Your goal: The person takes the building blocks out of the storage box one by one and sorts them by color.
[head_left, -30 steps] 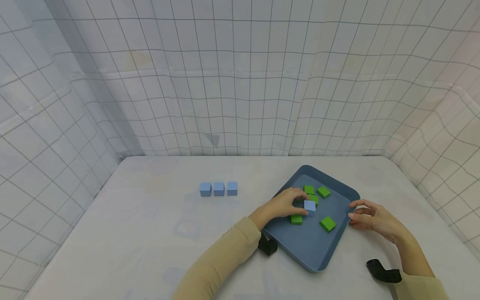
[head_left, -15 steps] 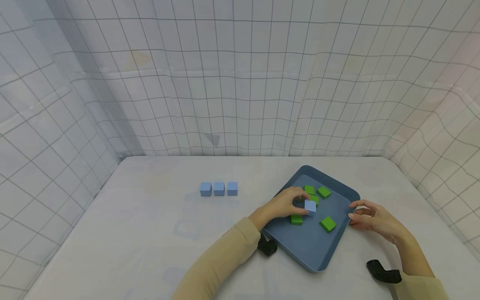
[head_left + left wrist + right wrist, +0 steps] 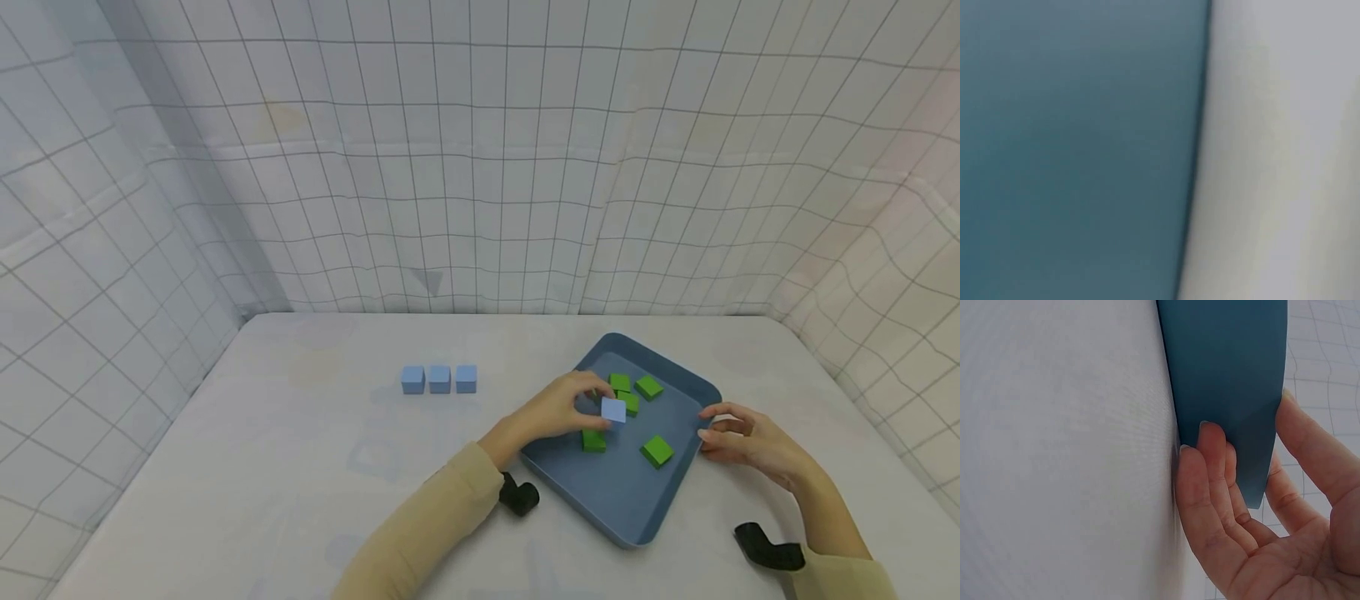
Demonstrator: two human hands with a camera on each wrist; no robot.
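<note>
My left hand (image 3: 555, 408) pinches a light blue cube (image 3: 612, 410) between thumb and fingertips, over the middle of a blue-grey tray (image 3: 600, 496). Several green blocks (image 3: 657, 451) lie in the tray, some partly hidden behind the left hand. At the tray's right side, my right hand (image 3: 757, 443) holds the rim. The right wrist view has its thumb at the tray's (image 3: 1229, 362) upper edge and its curled fingers (image 3: 1200, 487) against the outer wall, near the table. Only the blurred tray side (image 3: 1079, 156) and pale table fill the left wrist view; the left hand is outside it.
Three light blue cubes (image 3: 439, 379) stand in a row on the white table (image 3: 262, 467), left of the tray. Black wrist devices (image 3: 768, 547) are at both forearms. White curtains with a grid pattern (image 3: 480, 167) enclose the table's back and sides.
The left hand has risen a little and shifted slightly left, carrying the light blue cube with it. The right hand stays at the tray's rim.
</note>
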